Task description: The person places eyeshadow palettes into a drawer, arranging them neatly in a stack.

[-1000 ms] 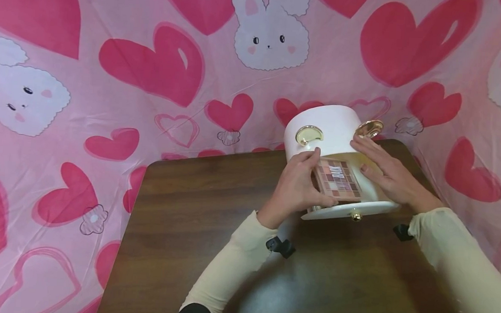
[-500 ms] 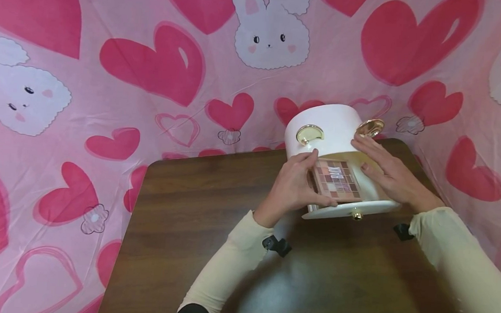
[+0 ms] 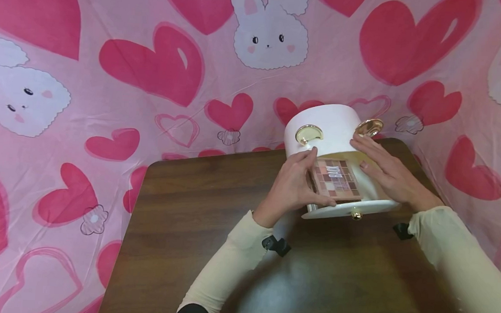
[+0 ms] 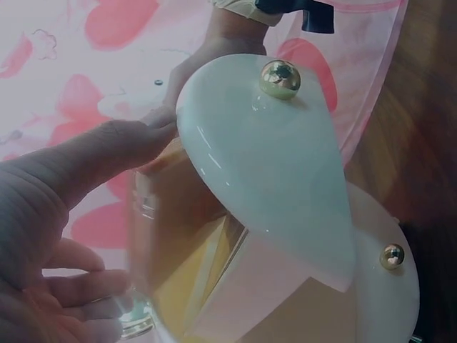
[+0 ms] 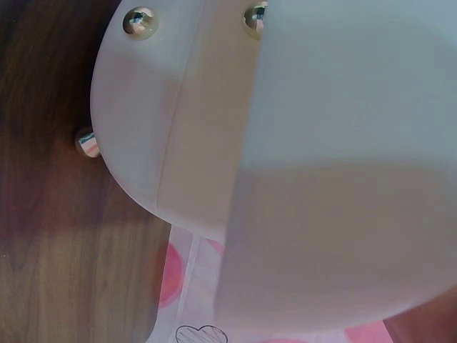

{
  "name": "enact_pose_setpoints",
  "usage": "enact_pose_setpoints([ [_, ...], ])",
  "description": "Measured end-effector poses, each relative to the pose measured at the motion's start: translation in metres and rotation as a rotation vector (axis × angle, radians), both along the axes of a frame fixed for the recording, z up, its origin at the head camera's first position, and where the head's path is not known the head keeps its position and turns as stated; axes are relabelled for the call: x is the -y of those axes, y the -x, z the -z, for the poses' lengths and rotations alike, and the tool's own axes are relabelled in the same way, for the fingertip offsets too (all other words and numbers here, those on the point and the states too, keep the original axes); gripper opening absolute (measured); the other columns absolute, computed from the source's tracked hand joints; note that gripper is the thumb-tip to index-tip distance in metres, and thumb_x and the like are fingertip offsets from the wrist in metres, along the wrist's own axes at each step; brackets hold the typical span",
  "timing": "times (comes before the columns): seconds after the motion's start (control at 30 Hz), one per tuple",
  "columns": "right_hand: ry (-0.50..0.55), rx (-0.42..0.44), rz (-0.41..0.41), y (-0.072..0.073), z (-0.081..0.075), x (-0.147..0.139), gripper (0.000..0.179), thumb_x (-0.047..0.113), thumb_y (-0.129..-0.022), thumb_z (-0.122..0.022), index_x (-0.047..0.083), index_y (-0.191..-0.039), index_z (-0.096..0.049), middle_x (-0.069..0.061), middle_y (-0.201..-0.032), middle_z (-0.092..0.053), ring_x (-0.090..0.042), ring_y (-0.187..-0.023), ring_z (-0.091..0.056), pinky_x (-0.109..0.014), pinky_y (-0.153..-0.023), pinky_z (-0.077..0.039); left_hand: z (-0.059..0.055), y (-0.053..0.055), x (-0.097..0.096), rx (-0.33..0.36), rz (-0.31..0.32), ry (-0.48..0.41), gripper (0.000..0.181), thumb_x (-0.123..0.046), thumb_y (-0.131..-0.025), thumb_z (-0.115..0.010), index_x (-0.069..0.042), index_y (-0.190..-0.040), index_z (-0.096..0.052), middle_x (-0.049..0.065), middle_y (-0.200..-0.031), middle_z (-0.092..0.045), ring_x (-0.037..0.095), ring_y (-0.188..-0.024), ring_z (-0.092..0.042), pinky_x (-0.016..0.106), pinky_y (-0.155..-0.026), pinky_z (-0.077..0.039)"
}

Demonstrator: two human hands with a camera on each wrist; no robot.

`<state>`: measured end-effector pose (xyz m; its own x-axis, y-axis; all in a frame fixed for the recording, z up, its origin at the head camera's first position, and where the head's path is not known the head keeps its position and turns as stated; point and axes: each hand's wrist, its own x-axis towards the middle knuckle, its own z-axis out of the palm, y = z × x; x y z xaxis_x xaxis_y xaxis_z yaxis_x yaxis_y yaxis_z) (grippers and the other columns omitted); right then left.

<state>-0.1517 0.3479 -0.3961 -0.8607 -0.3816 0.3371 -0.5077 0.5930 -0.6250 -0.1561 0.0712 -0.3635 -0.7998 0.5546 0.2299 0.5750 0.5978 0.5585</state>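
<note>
In the head view my left hand point(image 3: 292, 185) grips an eyeshadow palette point(image 3: 336, 180), thumb along its near edge and fingers at its far left side. The palette, with a grid of pans and the letters BACK, lies tilted in the pulled-out top drawer of a white rounded organizer point(image 3: 328, 120). The drawer front point(image 3: 350, 209) carries a gold knob, larger in the left wrist view point(image 4: 280, 78). My right hand point(image 3: 389, 177) rests with fairly straight fingers against the organizer's right side, by a gold ear-like disc point(image 3: 369, 128). The drawer's inside is partly hidden.
A second gold disc point(image 3: 309, 135) sits on the organizer's left. Lower fronts with gold knobs point(image 5: 140, 23) show beneath the drawer. The organizer stands at the back right of a brown wooden table point(image 3: 195, 220). Behind hangs a pink cloth point(image 3: 135, 6) with hearts and rabbits.
My left hand and the palette have shifted slightly to the left within the drawer. My right hand and the organizer stay nearly where they were.
</note>
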Motion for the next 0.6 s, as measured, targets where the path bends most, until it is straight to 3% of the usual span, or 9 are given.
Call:
enact_pose_setpoints([
  [0.37,0.001,0.003,0.009,0.0,0.0005,-0.0001,0.06,0.012,-0.1,-0.054,0.019,-0.157,-0.038,-0.007,-0.163,-0.027,-0.029,-0.152,-0.013,-0.064,-0.117,-0.009,-0.0002,0.0008,0.0024,0.037,-0.019,-0.067,0.109,-0.05,-0.066,-0.092,-0.006,-0.152,-0.043,0.009,-0.141,-0.055,0.02,-0.124,-0.051,0.032,-0.105,-0.044],
  [0.6,0.001,-0.008,0.0,0.0007,0.001,-0.0005,0.06,0.011,-0.099,-0.055,0.018,-0.157,-0.039,-0.007,-0.163,-0.028,-0.03,-0.152,-0.013,-0.064,-0.117,-0.009,-0.0012,-0.0059,0.0041,-0.062,0.01,-0.12,0.082,-0.044,-0.071,-0.09,-0.008,-0.139,-0.061,0.006,-0.137,-0.058,0.019,-0.125,-0.049,0.028,-0.103,-0.043],
])
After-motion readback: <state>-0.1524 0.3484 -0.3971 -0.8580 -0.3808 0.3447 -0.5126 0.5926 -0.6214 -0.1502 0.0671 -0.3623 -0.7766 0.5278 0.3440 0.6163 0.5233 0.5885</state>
